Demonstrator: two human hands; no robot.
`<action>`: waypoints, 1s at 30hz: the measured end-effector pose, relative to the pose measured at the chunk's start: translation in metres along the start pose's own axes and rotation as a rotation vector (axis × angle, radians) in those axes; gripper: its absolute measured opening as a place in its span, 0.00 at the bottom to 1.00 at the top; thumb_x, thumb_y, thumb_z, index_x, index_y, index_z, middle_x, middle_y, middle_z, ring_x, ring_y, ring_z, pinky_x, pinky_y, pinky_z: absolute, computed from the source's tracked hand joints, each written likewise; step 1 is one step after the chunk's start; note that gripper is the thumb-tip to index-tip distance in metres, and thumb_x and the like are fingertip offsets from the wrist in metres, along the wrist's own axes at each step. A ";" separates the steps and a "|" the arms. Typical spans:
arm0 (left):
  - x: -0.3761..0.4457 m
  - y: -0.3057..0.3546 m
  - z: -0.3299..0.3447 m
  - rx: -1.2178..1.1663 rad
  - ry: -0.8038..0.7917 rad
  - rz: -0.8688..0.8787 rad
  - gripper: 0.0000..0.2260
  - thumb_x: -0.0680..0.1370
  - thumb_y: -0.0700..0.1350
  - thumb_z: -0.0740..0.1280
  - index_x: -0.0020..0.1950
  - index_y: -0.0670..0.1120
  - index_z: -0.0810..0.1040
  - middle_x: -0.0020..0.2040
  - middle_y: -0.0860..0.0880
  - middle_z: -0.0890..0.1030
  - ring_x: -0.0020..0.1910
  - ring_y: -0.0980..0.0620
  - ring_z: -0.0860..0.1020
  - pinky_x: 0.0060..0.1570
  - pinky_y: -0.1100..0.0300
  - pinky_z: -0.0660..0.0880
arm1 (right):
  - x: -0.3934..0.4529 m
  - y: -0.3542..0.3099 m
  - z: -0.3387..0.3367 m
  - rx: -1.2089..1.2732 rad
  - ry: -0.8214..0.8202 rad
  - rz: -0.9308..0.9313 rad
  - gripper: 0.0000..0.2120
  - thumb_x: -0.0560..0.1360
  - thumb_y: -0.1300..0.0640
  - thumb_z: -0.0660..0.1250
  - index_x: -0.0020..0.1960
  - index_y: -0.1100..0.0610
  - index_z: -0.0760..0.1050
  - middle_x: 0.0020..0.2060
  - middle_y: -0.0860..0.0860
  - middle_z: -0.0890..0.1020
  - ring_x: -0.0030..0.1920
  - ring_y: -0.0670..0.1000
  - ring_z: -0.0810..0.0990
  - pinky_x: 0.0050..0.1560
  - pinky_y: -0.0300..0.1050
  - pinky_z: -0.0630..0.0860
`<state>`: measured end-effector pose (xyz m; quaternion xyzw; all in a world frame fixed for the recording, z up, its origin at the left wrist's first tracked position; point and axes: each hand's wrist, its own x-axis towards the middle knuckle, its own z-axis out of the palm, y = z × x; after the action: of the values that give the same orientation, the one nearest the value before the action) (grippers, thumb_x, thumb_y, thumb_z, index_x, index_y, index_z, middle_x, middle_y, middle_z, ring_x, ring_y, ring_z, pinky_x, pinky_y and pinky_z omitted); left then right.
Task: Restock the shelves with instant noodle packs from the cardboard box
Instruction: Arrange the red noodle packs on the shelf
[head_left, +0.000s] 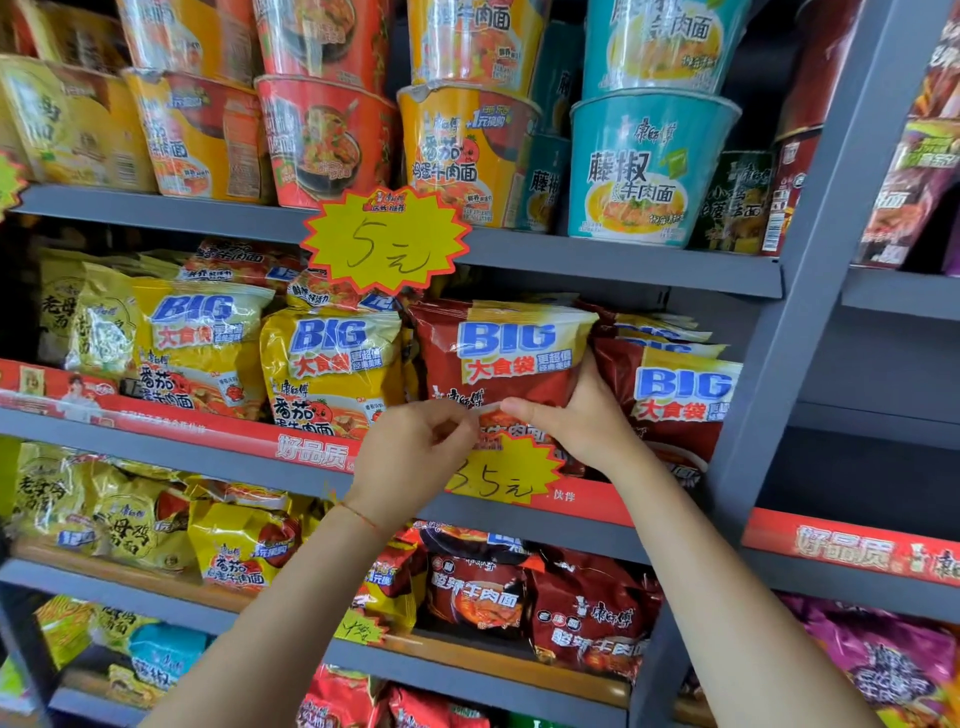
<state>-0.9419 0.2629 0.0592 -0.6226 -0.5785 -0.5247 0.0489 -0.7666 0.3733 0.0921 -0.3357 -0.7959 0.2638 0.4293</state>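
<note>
**Red BIG noodle pack held at the middle shelf**

Both my hands are on the red BIG pack (498, 358), which stands upright at the front of the middle shelf (171, 447), between the yellow BIG pack (332, 369) on its left and a stack of red BIG packs (675, 395) on its right. My right hand (576, 415) cups the pack's lower right side, fingers curled around its edge, thumb across the front. My left hand (415, 452) has its fingers curled in, pinching the pack's lower front edge; the contact is partly hidden. A yellow 3.5 price tag (498, 473) sits just below my hands on the shelf rail. A bigger yellow 5 tag (384, 239) hangs from the cup shelf (623, 265) above. No cardboard box is visible.
</note>
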 end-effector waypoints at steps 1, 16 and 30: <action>0.003 0.000 0.001 0.031 -0.010 0.005 0.11 0.78 0.50 0.65 0.38 0.49 0.82 0.28 0.53 0.77 0.26 0.53 0.72 0.26 0.57 0.67 | 0.001 0.000 -0.001 -0.006 0.001 0.005 0.47 0.62 0.38 0.80 0.74 0.45 0.61 0.67 0.42 0.75 0.66 0.44 0.74 0.68 0.51 0.72; 0.011 0.021 -0.006 0.417 0.247 0.410 0.09 0.79 0.44 0.65 0.54 0.43 0.81 0.51 0.45 0.81 0.48 0.44 0.79 0.40 0.53 0.77 | -0.001 0.008 0.012 0.017 -0.168 0.161 0.61 0.52 0.28 0.78 0.76 0.43 0.53 0.60 0.42 0.80 0.58 0.45 0.81 0.62 0.53 0.79; 0.092 0.019 0.032 0.654 -0.108 0.461 0.29 0.77 0.68 0.57 0.60 0.46 0.79 0.49 0.44 0.82 0.48 0.40 0.80 0.54 0.46 0.73 | -0.029 -0.025 0.007 0.103 -0.092 0.285 0.29 0.78 0.44 0.66 0.75 0.46 0.59 0.60 0.42 0.72 0.58 0.44 0.71 0.57 0.38 0.64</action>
<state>-0.9288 0.3393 0.1206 -0.7143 -0.5618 -0.2550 0.3305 -0.7683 0.3345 0.0921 -0.4102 -0.7445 0.3775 0.3674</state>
